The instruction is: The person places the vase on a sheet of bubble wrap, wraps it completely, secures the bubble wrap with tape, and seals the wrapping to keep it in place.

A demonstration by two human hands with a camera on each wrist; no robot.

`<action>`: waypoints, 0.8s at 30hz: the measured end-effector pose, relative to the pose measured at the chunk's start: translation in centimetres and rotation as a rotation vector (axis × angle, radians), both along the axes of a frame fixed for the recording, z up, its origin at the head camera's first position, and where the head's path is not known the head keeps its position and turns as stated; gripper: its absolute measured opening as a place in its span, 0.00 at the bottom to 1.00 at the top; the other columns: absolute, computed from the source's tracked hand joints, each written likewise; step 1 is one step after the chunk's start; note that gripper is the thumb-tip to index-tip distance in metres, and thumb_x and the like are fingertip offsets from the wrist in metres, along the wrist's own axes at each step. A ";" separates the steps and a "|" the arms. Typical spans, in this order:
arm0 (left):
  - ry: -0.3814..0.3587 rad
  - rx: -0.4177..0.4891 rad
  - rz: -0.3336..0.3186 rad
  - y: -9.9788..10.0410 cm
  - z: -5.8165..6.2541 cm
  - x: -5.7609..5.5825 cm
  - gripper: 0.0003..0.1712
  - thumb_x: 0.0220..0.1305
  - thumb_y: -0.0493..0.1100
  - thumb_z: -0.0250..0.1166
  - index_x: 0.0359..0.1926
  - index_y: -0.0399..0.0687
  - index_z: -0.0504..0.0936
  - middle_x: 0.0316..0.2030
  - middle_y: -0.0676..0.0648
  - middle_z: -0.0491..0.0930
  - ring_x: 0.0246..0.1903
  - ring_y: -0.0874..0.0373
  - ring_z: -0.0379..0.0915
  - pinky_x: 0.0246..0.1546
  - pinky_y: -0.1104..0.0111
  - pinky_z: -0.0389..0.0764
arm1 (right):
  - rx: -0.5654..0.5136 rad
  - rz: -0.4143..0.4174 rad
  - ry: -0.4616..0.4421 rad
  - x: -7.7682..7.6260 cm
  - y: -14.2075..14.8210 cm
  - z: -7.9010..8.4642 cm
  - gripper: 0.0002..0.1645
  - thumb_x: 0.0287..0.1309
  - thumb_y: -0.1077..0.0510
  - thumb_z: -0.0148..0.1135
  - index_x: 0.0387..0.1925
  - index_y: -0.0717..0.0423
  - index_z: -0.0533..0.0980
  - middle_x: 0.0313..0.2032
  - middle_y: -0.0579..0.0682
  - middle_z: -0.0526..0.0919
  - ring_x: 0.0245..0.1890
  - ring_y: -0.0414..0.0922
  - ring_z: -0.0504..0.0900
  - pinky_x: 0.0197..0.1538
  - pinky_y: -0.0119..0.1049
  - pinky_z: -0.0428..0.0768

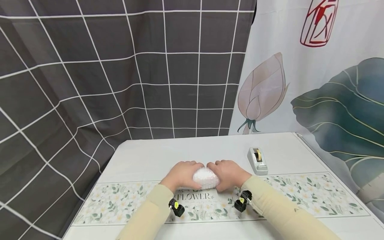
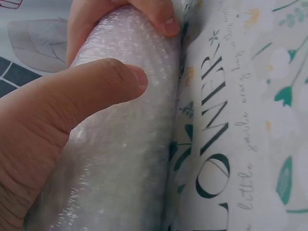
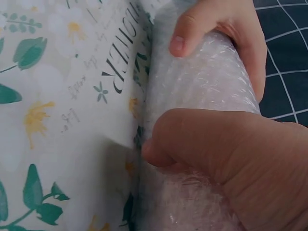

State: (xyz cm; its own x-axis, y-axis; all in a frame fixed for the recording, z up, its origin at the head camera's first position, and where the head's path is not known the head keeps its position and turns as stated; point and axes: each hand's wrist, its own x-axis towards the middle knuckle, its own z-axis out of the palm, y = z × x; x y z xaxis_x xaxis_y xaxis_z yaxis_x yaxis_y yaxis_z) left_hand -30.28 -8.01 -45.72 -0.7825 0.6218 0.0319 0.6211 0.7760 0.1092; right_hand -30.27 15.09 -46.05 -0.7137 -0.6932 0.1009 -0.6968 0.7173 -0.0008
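Observation:
A roll-shaped bundle of clear bubble wrap (image 1: 206,178) lies crosswise over the flowered band of the table, close in front of the printed word. My left hand (image 1: 183,175) grips its left part, thumb (image 2: 113,82) along the near side and fingers over the far side. On the right part my right hand (image 1: 229,174) holds it the same way, the thumb (image 3: 161,144) bent against the near face. Whatever the wrap encloses is hidden beneath its whitish layers.
A white tape dispenser (image 1: 258,161) with a yellowish roll stands to the right, behind the right hand. The white table (image 1: 144,156) carries a floral strip. A dark grid curtain (image 1: 180,73) and a white lotus-printed curtain (image 1: 267,90) hang behind it.

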 end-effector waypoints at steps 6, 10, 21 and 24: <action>0.110 -0.054 0.010 0.2 -0.4 0.8 0.50 0.44 0.71 0.73 0.67 0.56 0.74 0.52 0.52 0.81 0.50 0.54 0.78 0.54 0.57 0.77 | -0.011 -0.047 -0.145 -0.5 -0.1 0.3 0.40 0.24 0.47 0.77 0.47 0.47 0.72 0.27 0.38 0.77 0.25 0.39 0.75 0.31 0.38 0.77; 0.168 -0.099 0.027 0.4 -0.8 0.9 0.52 0.44 0.72 0.74 0.68 0.57 0.72 0.53 0.51 0.80 0.51 0.54 0.76 0.56 0.55 0.75 | -0.026 -0.079 -0.255 -1.0 -0.2 0.6 0.37 0.27 0.47 0.76 0.47 0.46 0.73 0.26 0.37 0.79 0.26 0.39 0.76 0.33 0.38 0.78; 0.266 -0.115 0.046 0.9 -1.3 0.9 0.46 0.42 0.65 0.77 0.63 0.58 0.74 0.46 0.52 0.79 0.43 0.53 0.77 0.52 0.59 0.78 | -0.088 -0.157 -0.449 -1.5 -0.3 1.0 0.39 0.24 0.47 0.76 0.48 0.45 0.75 0.32 0.38 0.81 0.31 0.40 0.78 0.39 0.40 0.79; 0.264 -0.113 0.039 1.0 -1.2 0.8 0.44 0.41 0.64 0.77 0.60 0.58 0.75 0.43 0.52 0.79 0.39 0.54 0.77 0.47 0.60 0.80 | -0.098 -0.141 -0.395 -1.3 -0.1 0.8 0.41 0.26 0.46 0.75 0.51 0.46 0.75 0.33 0.39 0.82 0.32 0.41 0.78 0.39 0.41 0.79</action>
